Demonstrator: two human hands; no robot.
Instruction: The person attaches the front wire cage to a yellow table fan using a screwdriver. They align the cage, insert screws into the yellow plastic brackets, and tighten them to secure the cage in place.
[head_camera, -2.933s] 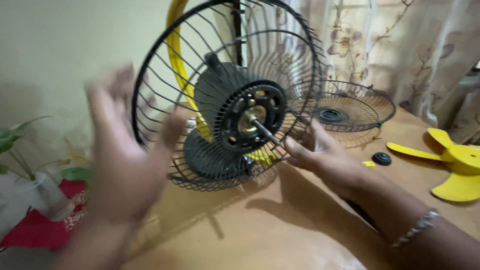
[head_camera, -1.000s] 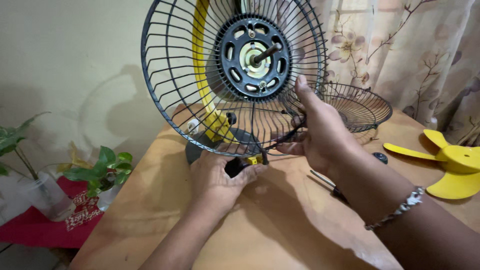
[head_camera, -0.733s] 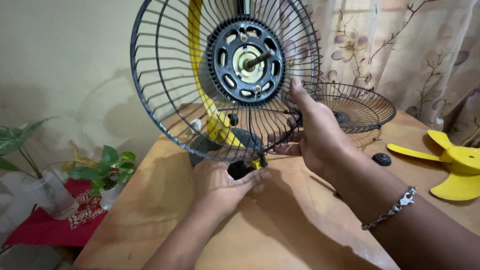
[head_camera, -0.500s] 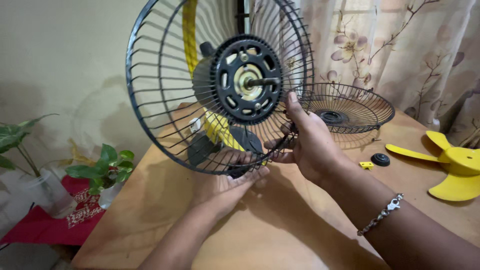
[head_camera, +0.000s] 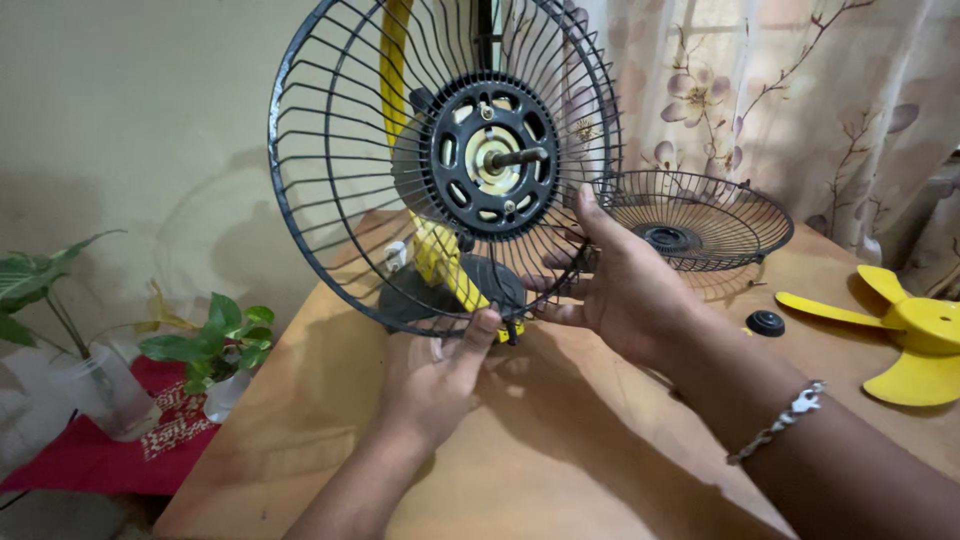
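Hands both pinch the wire guard (head_camera: 330, 200), left hand (head_camera: 440, 375) underneath, right hand (head_camera: 620, 285) at the side; best keep the motor shaft (head_camera: 518, 157) centred.

We see a warm, fairly dim indoor scene, lit from the near right. The fan guard (head_camera: 445, 170) throws a broad soft shadow on the wall (head_camera: 150, 120) at far left, and both hands darken the table (head_camera: 560, 440) beneath them. The frame is mostly sharp; the near right forearm blurs slightly. The curtain (head_camera: 800, 90) glows softly, without glare.
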